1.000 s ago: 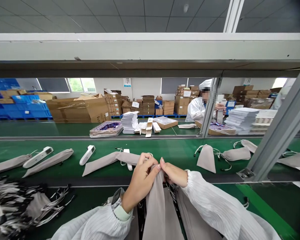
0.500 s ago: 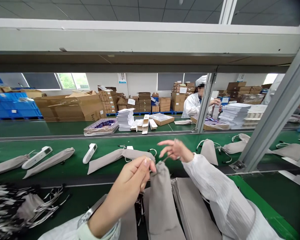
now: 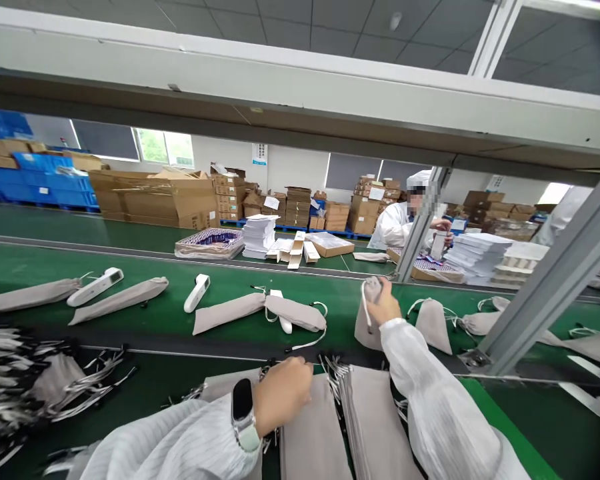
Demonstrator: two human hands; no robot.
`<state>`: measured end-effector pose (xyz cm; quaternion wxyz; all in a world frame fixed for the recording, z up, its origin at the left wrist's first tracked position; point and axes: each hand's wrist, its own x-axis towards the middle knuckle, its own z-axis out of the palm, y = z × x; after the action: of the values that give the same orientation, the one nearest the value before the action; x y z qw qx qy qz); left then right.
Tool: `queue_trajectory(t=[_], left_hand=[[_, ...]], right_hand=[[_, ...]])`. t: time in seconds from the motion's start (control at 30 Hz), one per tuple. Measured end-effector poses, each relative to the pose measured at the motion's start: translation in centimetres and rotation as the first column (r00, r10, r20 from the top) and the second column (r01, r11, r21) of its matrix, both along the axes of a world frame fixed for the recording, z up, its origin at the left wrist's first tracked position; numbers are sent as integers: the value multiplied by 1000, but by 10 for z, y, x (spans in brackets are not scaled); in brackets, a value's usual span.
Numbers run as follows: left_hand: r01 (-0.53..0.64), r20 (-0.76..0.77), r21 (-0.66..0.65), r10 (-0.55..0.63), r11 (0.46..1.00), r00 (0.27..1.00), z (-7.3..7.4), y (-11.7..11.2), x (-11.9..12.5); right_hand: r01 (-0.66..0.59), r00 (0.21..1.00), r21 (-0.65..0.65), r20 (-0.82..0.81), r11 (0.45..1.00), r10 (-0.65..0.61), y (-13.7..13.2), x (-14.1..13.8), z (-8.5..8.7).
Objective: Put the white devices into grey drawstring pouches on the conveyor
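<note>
My right hand (image 3: 386, 303) is closed around the gathered neck of a grey drawstring pouch (image 3: 367, 328), held at the green conveyor belt; its pale cord hangs down the front. My left hand (image 3: 286, 395) has its fingers curled over the cord end of a flat grey pouch stack (image 3: 316, 430) on the near bench. Its fingertips are hidden, so I cannot make out what they hold. Right of that lies another stack of flat pouches (image 3: 380, 420), its cords bunched at the top. On the belt, a filled pouch (image 3: 296, 313) lies across a white handheld device (image 3: 285, 323).
Left on the belt (image 3: 170, 337) are more pouches and a white device (image 3: 197, 293). A heap of cords (image 3: 10, 380) covers the bench's left. A slanting metal post (image 3: 540, 287) stands at right. Across the belt, a co-worker (image 3: 397, 223) handles a box near stacked white boxes (image 3: 480, 257).
My right hand has carried the pouch forward from above the bench to the belt. My left hand has let go of its neck and dropped to the flat pouches. The view has tilted.
</note>
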<state>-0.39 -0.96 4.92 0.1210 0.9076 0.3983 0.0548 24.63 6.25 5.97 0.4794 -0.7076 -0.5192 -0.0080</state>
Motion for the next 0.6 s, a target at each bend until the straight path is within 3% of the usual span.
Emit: queue_trajectory(t=[0.1,0.17,0.23,0.3,0.47,0.6], left_hand=[[-38,-25,75,40,996,999,-5,-7,5],[-56,-71,141,66,988,995,0,-12,8],[-75,-110,175,95,982,989,5,-15,11],[-107,-130,188,133,976,983,8,-16,13],[-196,-114,243,229,950,967,4,-16,18],[-203,-110,261,238,944,965,2,-16,15]], right_hand=[[-130,951,-162,260,978,169,5,-19,-25],[-274,830,-356,381,893,406,10,-42,-39],[-346,744,-506,364,790,559,17,-59,-49],[-310,759,-548,349,777,550,22,-63,-53],[-57,874,-514,389,856,292,21,-37,-44],[-113,862,-516,374,849,342,14,-48,-34]])
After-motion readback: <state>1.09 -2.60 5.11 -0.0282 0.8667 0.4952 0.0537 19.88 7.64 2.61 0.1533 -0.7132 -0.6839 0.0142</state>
